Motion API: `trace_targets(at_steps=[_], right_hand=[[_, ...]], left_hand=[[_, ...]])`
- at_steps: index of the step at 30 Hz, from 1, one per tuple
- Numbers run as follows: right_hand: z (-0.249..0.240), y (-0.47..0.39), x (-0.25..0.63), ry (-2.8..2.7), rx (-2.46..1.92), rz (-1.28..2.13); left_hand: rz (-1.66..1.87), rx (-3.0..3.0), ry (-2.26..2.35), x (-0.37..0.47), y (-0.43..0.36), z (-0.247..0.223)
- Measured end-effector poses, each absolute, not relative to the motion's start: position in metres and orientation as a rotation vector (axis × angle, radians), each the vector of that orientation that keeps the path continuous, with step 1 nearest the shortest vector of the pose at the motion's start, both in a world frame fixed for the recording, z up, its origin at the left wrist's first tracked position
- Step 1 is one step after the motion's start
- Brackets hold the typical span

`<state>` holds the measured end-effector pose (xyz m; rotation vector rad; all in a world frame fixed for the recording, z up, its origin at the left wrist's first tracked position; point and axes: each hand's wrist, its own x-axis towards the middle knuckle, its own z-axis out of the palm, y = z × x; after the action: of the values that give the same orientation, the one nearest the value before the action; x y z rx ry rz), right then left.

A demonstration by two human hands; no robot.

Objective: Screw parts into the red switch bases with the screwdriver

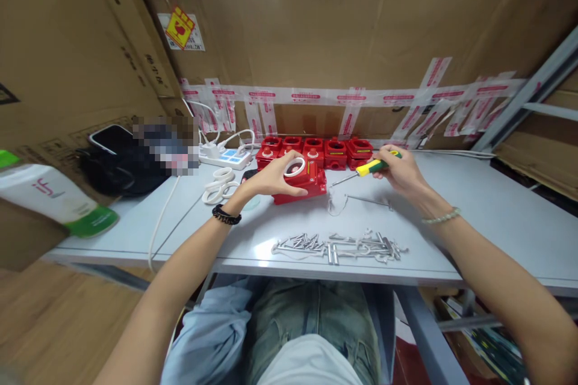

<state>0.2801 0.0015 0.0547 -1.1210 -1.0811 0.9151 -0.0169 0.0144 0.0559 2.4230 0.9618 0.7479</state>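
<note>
Step (judged): screwdriver (377,164) work, red housing's (295,197) right end | housing: mid-bench (492,216), toward back edge | left hand (271,179): fingers spread, clasping housing | right hand (400,169): fingers pinching screwdriver handle; tip contact unclear | probably needs: firm hold, aligned tip

Screws (307,242) lie on the worktop (497,222) before the box (315,179), rods (361,246) to their right; behind it, more boxes (335,159); left, rings (215,194), then the power strip (230,159) behind the rings.

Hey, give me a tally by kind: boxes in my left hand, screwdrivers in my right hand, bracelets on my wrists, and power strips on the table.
Red box in left hand: 1
Screwdriver in right hand: 1
Bracelets, dark one and pale one: 2
Power strip: 1
Total: 5
</note>
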Motion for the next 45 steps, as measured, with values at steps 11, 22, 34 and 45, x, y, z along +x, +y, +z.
trace_targets(at_steps=[11, 22, 34, 45], right_hand=[[0.057, 0.000, 0.278, -1.078, -1.126, 0.892], [0.062, -0.011, 0.272, -1.216, -1.230, 0.842], [0.049, -0.005, 0.298, -1.597, -1.442, 1.046], [0.038, 0.001, 0.301, -1.686, -1.737, 0.735]], left_hand=[[0.731, 2.437, 0.959, -0.015, 0.013, 0.056], [0.647, 2.472, 0.971, -0.015, 0.018, 0.048], [0.502, 2.681, 1.114, -0.007, 0.023, 0.030], [0.467, 3.209, 0.924, 0.011, 0.009, 0.030]])
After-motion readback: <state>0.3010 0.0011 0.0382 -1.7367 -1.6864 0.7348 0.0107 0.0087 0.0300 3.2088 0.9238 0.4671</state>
